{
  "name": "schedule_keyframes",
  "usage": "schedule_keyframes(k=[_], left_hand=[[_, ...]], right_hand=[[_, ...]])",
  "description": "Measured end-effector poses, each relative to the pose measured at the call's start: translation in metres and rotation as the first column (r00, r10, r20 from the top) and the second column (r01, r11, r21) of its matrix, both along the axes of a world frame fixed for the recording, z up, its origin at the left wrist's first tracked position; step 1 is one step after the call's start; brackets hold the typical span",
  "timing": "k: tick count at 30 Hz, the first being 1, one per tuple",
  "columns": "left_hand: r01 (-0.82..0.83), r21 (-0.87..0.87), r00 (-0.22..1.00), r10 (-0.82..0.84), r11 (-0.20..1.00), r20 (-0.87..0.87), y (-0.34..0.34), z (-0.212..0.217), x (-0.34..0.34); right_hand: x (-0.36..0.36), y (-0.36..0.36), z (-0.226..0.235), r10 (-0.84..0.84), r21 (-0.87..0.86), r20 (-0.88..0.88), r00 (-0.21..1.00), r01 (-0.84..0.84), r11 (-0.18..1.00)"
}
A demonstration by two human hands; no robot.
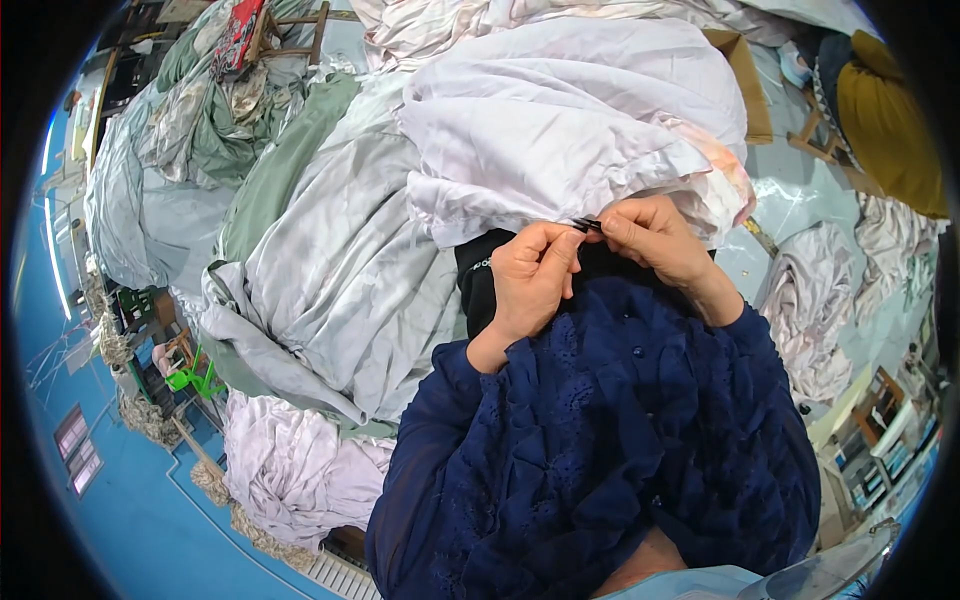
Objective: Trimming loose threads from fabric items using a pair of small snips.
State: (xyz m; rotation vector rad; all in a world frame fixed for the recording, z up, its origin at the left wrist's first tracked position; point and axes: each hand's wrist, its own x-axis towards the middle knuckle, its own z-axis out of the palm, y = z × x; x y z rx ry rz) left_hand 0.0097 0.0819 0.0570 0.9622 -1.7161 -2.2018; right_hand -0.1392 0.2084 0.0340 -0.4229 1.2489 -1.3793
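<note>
My left hand (532, 275) and my right hand (655, 243) meet close in front of my chest. Both are closed in a pinch, with thumb against fingers. Between the fingertips sits a small dark object (587, 226), narrow and black; its exact kind is too small to make out. Right beyond the hands spreads a large pale lilac-white cloth (560, 110), its near edge just touching or lying behind my fingertips. A pink and orange pattern shows at its right corner. Black fabric (480, 285) lies over my lap beneath the hands.
Grey-green sheets (340, 260) are heaped to the left, with a pinkish cloth bundle (295, 465) below them. At right, crumpled pale cloth (815, 300) lies on the floor near a wooden stool (818, 135). A cardboard piece (742, 85) stands behind the cloth. Another person in mustard clothing (890, 120) is far right.
</note>
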Motion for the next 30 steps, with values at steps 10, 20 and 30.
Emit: schedule_keyframes(k=[10, 20, 30], left_hand=[[0.014, -0.023, 1.000, -0.013, 1.000, 0.011, -0.0009, -0.0060, 0.0018], [0.062, -0.073, 0.998, -0.060, 0.995, 0.037, -0.0019, -0.0068, 0.0033], [0.059, -0.119, 0.996, -0.052, 0.991, 0.068, -0.0021, -0.0063, 0.0055]], right_hand=[[-0.0016, -0.0001, -0.0007, -0.023, 0.026, 0.061, 0.998, 0.022, 0.999], [-0.0026, -0.0029, -0.0027, -0.040, 0.039, 0.074, 0.996, 0.038, 0.999], [0.0007, -0.0075, -0.0001, -0.079, -0.058, -0.061, 0.995, 0.076, 0.995]])
